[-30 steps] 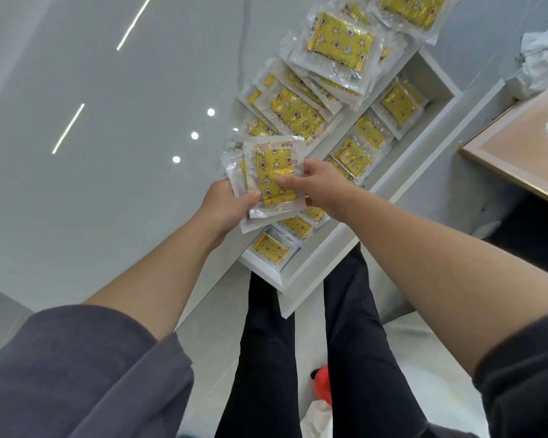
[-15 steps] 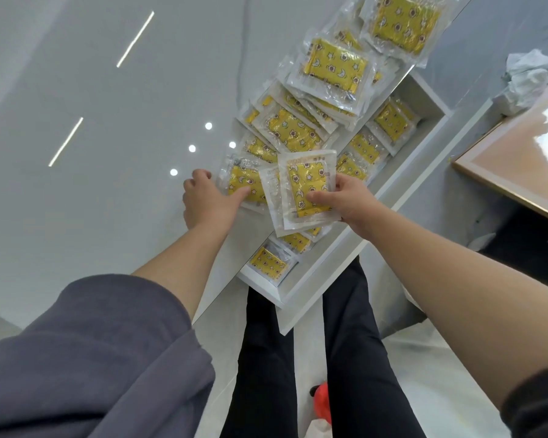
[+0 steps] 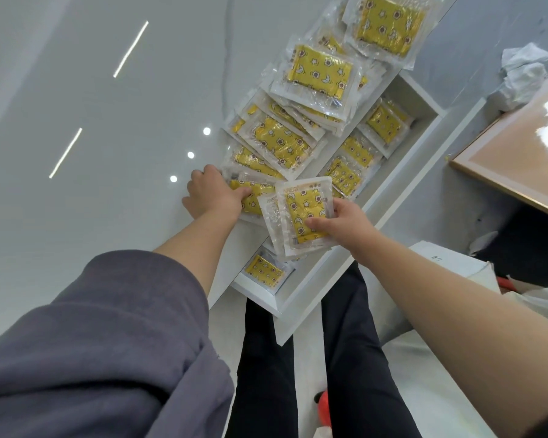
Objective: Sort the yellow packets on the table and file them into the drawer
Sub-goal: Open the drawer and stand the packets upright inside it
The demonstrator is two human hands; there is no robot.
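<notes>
Packets (image 3: 304,213) in a small stack I grip in my right hand (image 3: 345,224) over the open drawer (image 3: 298,297); my left hand (image 3: 212,194) pinches another packet (image 3: 255,197) lying on the table (image 3: 108,159) edge.

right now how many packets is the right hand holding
2 visible: front packet pinched in the right hand, rear packet offset left behind it; more may be hidden.
</notes>
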